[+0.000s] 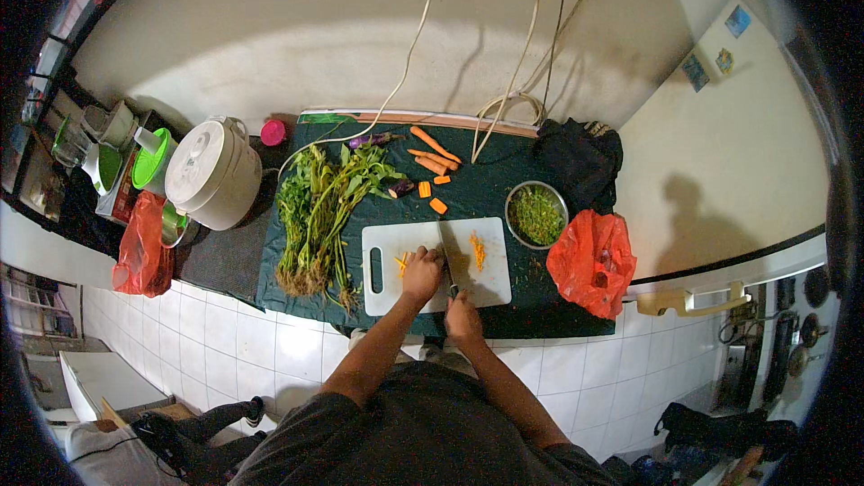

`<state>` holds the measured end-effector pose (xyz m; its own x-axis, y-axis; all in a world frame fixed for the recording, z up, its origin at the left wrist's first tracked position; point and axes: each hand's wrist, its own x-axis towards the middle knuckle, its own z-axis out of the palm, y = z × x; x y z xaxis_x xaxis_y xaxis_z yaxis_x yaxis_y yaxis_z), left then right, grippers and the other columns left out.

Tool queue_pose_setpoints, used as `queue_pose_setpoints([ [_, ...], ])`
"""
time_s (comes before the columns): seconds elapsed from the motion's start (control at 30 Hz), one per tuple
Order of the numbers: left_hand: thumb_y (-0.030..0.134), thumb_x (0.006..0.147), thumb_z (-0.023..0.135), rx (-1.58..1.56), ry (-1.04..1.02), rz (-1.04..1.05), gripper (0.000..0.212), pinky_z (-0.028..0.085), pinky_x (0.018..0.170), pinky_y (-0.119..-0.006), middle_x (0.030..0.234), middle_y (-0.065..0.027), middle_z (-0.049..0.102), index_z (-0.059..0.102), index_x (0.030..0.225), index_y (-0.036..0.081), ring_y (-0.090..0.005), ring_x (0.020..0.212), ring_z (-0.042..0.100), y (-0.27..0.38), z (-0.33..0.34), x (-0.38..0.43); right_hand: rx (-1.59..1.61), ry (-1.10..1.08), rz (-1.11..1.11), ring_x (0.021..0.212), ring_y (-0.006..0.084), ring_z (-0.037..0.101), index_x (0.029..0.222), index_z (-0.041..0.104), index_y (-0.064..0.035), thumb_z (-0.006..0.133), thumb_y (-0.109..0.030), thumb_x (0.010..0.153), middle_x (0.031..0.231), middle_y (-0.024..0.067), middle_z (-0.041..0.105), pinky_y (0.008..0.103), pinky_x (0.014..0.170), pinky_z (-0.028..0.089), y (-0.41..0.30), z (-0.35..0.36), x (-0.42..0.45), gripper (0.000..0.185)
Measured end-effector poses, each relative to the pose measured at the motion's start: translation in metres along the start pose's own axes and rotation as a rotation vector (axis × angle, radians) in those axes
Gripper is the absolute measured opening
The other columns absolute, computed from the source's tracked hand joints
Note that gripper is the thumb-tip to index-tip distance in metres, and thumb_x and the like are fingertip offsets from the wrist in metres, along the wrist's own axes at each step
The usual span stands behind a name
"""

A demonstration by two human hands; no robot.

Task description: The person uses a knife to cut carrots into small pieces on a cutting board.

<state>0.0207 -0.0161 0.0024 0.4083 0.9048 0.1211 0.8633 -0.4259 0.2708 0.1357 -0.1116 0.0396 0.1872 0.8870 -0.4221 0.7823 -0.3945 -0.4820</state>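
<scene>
My right hand (464,316) grips the dark handle of a kitchen knife (447,250), whose blade points away from me over a white plastic cutting board (496,236). My left hand (424,273) rests on the board against the left side of the blade, fingers curled; what lies under them is hidden. Thin carrot strips (402,262) lie left of those fingers. Finely cut carrot (478,251) forms a small pile right of the knife. Beyond the board are carrot chunks (438,206), whole carrots (435,143) and a cut eggplant piece (401,188).
Leafy greens with roots (327,223) lie left of the board. A metal bowl of chopped greens (538,214) and a red plastic bag (591,266) stand right. A white rice cooker (212,172) is at the left, and a white cable (398,91) crosses the table's back. Another person's leg (219,418) shows lower left.
</scene>
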Motion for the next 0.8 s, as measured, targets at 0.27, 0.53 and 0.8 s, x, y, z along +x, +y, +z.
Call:
queue_pose_setpoints([
  [0.27, 0.024, 0.081, 0.062, -0.024, 0.089, -0.003, 0.017, 0.045, 0.089, -0.046, 0.095, -0.0038, 0.064, 0.07, 0.089, 0.011, -0.0272, 0.098, 0.056, -0.005, 0.005, -0.006, -0.045, 0.088, -0.141, 0.081, 0.0466, 0.065, 0.109, 0.049, 0.0051, 0.049, -0.023, 0.099, 0.086, 0.0279, 0.065, 0.0542, 0.071, 0.052, -0.007, -0.008, 0.015, 0.03],
  [0.53, 0.024, 0.081, 0.062, -0.024, 0.009, 0.009, 0.016, 0.043, 0.091, -0.046, 0.098, -0.0042, 0.062, 0.069, 0.088, 0.011, -0.0259, 0.098, 0.055, -0.004, 0.0, -0.01, -0.061, 0.077, -0.091, 0.079, 0.0432, 0.068, 0.114, 0.051, -0.0004, 0.046, -0.03, 0.1, 0.085, 0.0237, 0.068, 0.0534, 0.071, 0.054, 0.004, 0.009, 0.01, 0.033],
  [0.8, 0.02, 0.084, 0.057, 0.033, 0.0, 0.146, 0.02, 0.043, 0.088, -0.046, 0.102, -0.0086, 0.059, 0.065, 0.098, 0.008, -0.0292, 0.101, 0.053, 0.031, -0.016, -0.02, -0.11, 0.028, 0.02, 0.08, 0.0425, 0.067, 0.113, 0.049, 0.0042, 0.047, -0.032, 0.1, 0.086, 0.025, 0.067, 0.0505, 0.069, 0.055, 0.023, -0.041, -0.015, 0.038],
])
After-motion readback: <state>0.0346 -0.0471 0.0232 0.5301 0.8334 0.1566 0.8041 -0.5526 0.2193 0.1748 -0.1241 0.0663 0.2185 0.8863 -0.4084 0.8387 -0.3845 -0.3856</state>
